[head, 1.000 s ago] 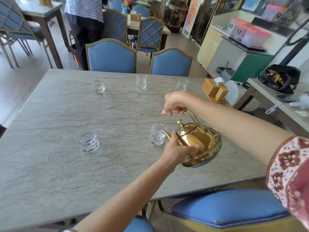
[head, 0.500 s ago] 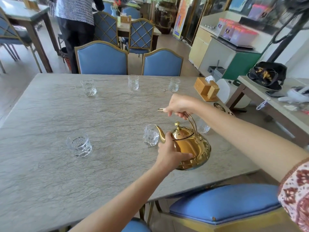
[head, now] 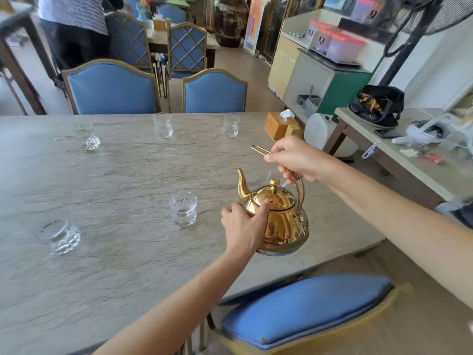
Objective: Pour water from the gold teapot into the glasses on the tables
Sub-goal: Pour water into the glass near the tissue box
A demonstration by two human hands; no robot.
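Observation:
I hold the gold teapot (head: 279, 221) upright above the grey stone table (head: 122, 252), near its right edge. My right hand (head: 297, 160) grips the arched handle from above. My left hand (head: 243, 226) presses against the pot's left side, thumb on the lid. The spout points up and left. A clear glass (head: 183, 209) holding some water stands just left of the pot. Another glass (head: 60, 237) sits at the near left. Three glasses (head: 88, 139) (head: 163, 125) (head: 230, 126) stand along the far edge. One more glass (head: 272, 176) is partly hidden behind the pot's lid.
A wooden tissue box (head: 280, 125) sits at the table's far right corner. Blue chairs (head: 110, 88) (head: 215, 92) line the far side and one (head: 304, 306) is at the near right. A side table (head: 409, 160) with clutter is to the right. A person (head: 74, 26) stands far left.
The teapot has tipped back from its leftward pouring tilt to upright, its spout lifting away from the nearest glass. My view has shifted to the right.

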